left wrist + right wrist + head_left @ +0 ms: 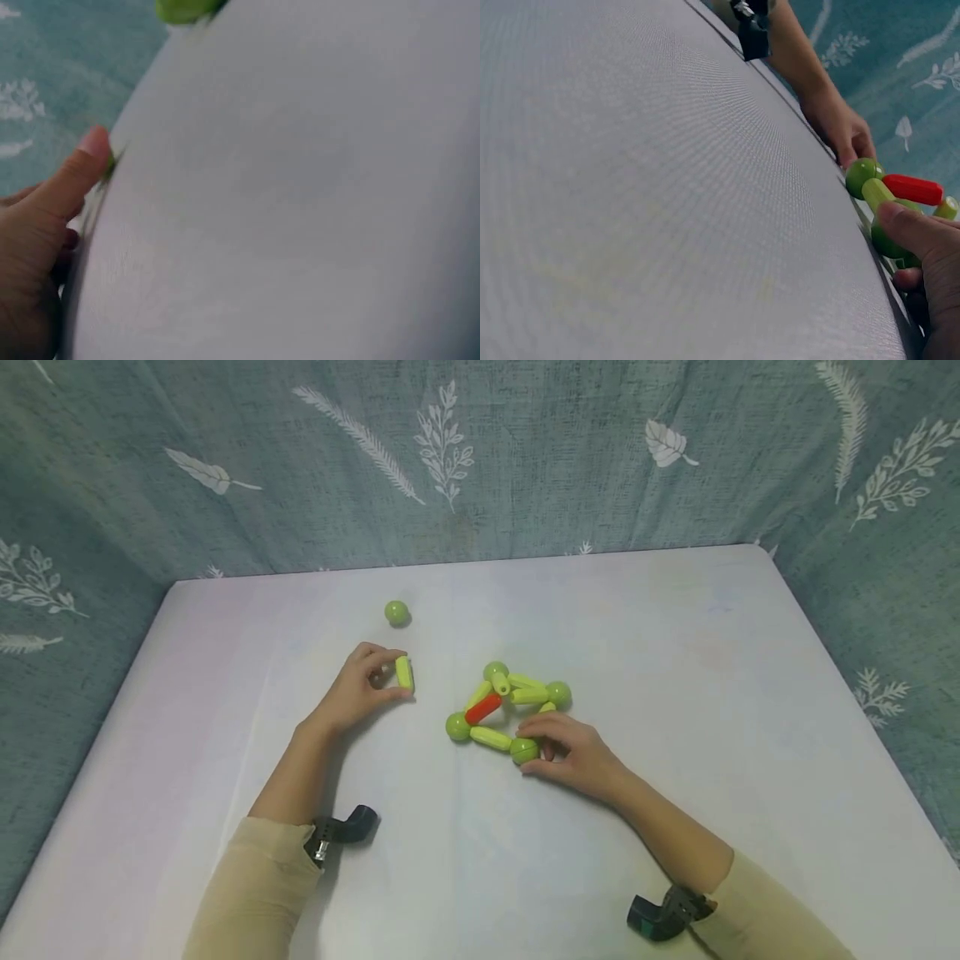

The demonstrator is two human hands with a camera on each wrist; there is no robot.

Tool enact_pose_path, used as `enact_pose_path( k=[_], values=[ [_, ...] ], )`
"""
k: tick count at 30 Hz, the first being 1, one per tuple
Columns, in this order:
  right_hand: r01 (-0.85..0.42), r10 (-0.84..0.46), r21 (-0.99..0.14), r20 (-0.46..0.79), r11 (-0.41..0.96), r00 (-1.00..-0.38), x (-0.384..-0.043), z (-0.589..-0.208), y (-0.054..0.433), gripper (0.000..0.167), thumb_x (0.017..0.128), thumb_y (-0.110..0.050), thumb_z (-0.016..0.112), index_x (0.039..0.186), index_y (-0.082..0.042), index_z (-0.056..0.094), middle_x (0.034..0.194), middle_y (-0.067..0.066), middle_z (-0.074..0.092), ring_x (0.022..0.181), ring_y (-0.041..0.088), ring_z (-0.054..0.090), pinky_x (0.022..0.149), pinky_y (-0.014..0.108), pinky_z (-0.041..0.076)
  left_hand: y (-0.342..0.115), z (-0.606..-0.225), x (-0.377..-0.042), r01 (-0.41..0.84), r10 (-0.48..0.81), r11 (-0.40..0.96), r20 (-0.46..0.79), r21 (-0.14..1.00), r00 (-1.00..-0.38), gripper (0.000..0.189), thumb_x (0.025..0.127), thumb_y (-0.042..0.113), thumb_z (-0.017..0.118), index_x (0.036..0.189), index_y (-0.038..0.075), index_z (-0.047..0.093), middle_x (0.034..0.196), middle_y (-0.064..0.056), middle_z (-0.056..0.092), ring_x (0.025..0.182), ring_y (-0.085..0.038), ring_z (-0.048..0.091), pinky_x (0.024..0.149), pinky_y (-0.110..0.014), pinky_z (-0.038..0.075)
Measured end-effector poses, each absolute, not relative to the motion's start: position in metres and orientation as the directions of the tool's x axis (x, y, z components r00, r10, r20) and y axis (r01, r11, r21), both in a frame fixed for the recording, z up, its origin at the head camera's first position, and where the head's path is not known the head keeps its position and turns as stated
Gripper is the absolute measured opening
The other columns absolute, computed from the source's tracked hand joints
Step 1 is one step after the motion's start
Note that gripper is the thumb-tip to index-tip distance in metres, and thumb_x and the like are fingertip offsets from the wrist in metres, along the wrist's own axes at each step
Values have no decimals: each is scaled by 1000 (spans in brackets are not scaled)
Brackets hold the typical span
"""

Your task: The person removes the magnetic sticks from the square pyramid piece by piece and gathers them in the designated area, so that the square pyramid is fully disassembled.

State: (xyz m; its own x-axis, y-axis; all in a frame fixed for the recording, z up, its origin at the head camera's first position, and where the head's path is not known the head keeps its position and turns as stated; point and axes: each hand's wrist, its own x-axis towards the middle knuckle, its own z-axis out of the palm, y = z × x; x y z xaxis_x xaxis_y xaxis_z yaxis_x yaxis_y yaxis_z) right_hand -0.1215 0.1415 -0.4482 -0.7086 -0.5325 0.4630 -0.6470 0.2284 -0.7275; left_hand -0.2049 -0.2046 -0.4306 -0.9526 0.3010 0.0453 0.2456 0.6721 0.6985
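Note:
Between thumb and fingers, my left hand point(358, 689) pinches a light green rod point(405, 673), left of a frame of balls and rods on the table. My right hand point(573, 752) grips the green ball point(524, 750) at the frame's near corner. From that ball a light green rod point(491, 738) runs to another green ball point(457, 727) at the left. A red rod point(483, 708) slants up from this left corner. More green balls stand at the back point(495, 672) and right point(558, 695), joined by light green rods. My right fingers hide part of the near right side.
A loose green ball point(396, 612) lies behind my left hand. The white table point(675, 635) ends at the back and sides against a teal leaf-patterned cloth point(525, 460). Dark wrist cameras point(352, 827) are strapped at both sleeves.

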Motion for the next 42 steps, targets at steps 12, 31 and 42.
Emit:
enact_pose_path(
  k=[12, 31, 42],
  values=[
    [-664, -541, -719, 483, 203, -688, -121, -449, 137, 46, 67, -5, 83, 109, 0, 65, 104, 13, 65, 67, 15, 56, 60, 23, 49, -230, -424, -228, 147, 284, 771, -128, 619, -950, 64, 81, 36, 73, 136, 14, 51, 116, -13, 42, 106, -27, 33, 85, -39, 33],
    [-639, -545, -732, 445, 234, -710, -121, -449, 139, 43, 70, -3, 81, 110, -2, 64, 107, 8, 64, 73, 11, 55, 65, 21, 49, -201, -434, -189, 240, -9, 503, 283, 830, -959, 37, 84, 15, 70, 119, 5, 61, 113, -8, 52, 108, -21, 45, 99, -43, 35],
    [-653, -544, -724, 463, 223, -699, -123, -451, 142, 42, 70, -3, 80, 108, -2, 64, 106, 9, 64, 73, 11, 55, 65, 20, 48, -133, -407, -158, 442, 275, 374, 358, 815, -892, 32, 77, -3, 72, 107, -8, 64, 103, -19, 60, 103, -28, 51, 93, -29, 39]
  ],
)
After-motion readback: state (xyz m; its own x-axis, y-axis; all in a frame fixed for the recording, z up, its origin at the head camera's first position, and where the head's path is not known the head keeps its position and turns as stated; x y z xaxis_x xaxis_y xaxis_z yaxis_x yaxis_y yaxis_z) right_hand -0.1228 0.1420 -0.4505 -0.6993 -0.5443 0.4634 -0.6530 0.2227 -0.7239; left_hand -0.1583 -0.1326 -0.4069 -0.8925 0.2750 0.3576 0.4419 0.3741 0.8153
